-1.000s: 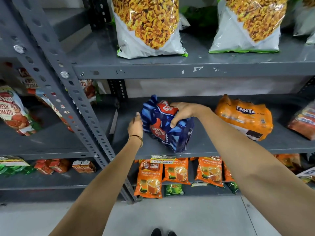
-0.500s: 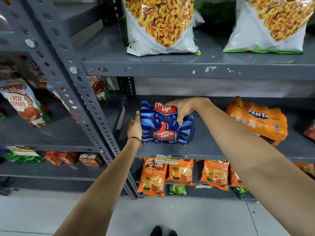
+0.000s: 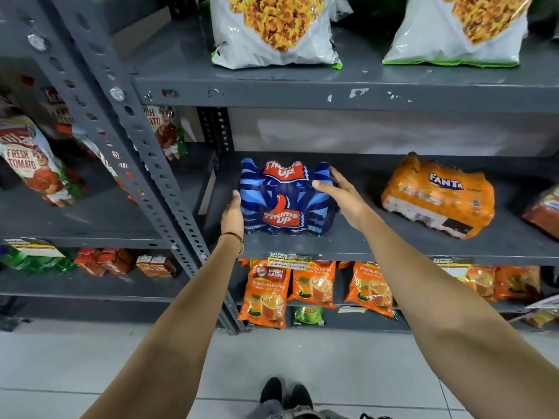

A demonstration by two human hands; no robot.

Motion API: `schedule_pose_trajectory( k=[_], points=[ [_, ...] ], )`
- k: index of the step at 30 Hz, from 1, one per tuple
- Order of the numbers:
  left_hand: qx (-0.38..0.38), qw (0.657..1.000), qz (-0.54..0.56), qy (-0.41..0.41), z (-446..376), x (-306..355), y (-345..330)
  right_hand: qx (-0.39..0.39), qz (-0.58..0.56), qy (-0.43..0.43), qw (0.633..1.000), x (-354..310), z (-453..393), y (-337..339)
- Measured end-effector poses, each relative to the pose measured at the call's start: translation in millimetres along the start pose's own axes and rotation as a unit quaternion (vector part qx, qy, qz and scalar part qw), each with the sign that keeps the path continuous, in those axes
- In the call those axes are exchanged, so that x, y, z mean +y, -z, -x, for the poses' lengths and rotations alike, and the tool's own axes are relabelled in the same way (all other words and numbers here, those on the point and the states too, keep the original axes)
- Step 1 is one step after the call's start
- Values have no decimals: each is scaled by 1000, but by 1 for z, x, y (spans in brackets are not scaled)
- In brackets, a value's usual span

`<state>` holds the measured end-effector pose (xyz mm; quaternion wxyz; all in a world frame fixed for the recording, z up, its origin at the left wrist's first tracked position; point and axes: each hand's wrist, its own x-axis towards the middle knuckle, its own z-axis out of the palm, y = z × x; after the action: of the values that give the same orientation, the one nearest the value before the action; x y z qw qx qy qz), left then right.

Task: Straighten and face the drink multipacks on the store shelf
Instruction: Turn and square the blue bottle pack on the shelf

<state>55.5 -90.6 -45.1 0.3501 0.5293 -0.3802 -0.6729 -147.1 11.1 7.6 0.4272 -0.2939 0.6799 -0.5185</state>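
A blue Thums Up multipack (image 3: 284, 201) stands on the grey middle shelf (image 3: 378, 243), its label facing me and squared to the shelf's front edge. My left hand (image 3: 233, 211) presses flat against the pack's left side. My right hand (image 3: 341, 195) grips its right side, thumb on the front and fingers behind. An orange Fanta multipack (image 3: 438, 195) lies tilted and skewed further right on the same shelf, apart from both hands.
A slotted grey upright (image 3: 142, 152) stands just left of the pack. Snack bags (image 3: 272, 28) sit on the shelf above, orange tea packets (image 3: 266, 291) below, tomato pouches (image 3: 30, 164) on the left rack. A reddish pack (image 3: 544, 211) shows at the right edge.
The Thums Up pack has turned from tilted and skewed to upright with its label forward. My right hand slid from the pack's top to its right side. My left hand stayed at the left side.
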Motion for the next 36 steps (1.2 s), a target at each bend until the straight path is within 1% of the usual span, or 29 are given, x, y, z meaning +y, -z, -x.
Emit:
schedule_pose_trajectory(
  k=[3,8,12,17,25,27,29,31,32,33,34,36],
  points=[
    [-13,1000,-9,5,-1,1,1,-12,6,-3,1000,-4,1,1],
    [17,1000,-23,-5,-2,-5,6,-18,29,-3,999,-3,8,3],
    [19,999,-23,-22,10,-6,6,-19,35,-9,999,-2,13,4],
    [16,999,-28,-22,-13,-24,18,-19,45,-9,999,0,20,4],
    [2,1000,-21,-10,22,-12,14,-17,44,1,999,1,28,2],
    [24,999,-39,-21,38,-5,8,-20,46,3,999,0,29,1],
    [85,989,-96,-69,54,-2,1,-20,51,7,998,-2,31,1],
    [149,965,-153,-154,71,-2,-7,-8,46,5,999,-3,32,4],
    [168,950,-170,-203,79,-1,-13,6,42,5,999,-5,33,9],
    [175,934,-183,-254,86,1,-19,21,37,9,999,-6,34,13],
    [165,918,-197,-302,91,3,-27,37,34,14,999,-8,37,18],
    [115,893,-216,-378,101,6,-47,70,28,28,997,-11,42,31]
  ],
)
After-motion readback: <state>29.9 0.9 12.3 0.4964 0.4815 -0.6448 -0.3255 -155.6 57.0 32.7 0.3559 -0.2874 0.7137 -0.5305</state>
